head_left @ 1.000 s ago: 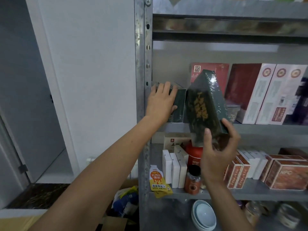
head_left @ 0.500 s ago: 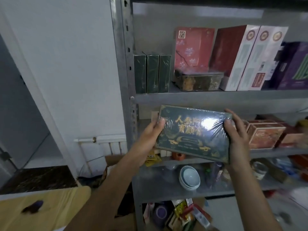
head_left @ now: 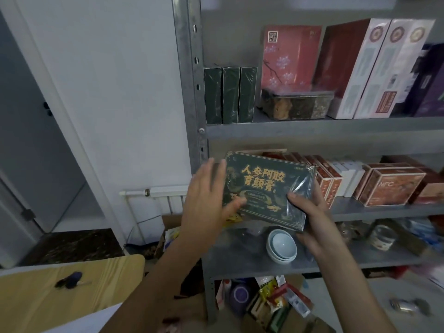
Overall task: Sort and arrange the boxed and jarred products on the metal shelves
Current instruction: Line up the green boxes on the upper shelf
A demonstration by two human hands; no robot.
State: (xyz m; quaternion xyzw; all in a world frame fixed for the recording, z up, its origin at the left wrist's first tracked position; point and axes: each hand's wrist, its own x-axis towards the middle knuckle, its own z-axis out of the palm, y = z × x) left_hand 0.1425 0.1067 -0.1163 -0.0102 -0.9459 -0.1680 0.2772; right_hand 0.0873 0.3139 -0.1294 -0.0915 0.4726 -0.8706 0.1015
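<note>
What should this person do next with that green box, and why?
Probably close the left hand on the left edge of the green box: only the right hand holds it, at a lower corner, tilted. Three matching boxes stand upright on the shelf above, likely its place.

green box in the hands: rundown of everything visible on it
The green box is a flat carton, dark green with gold Chinese lettering and a gold ornamental border, wrapped in glossy clear film that puckers loose near its right end. It faces the camera, right end tilted lower, in the air before the metal shelves. The right hand grips its lower right corner, thumb on the front. The left hand lies open at its left edge, thumb touching the front.
</note>
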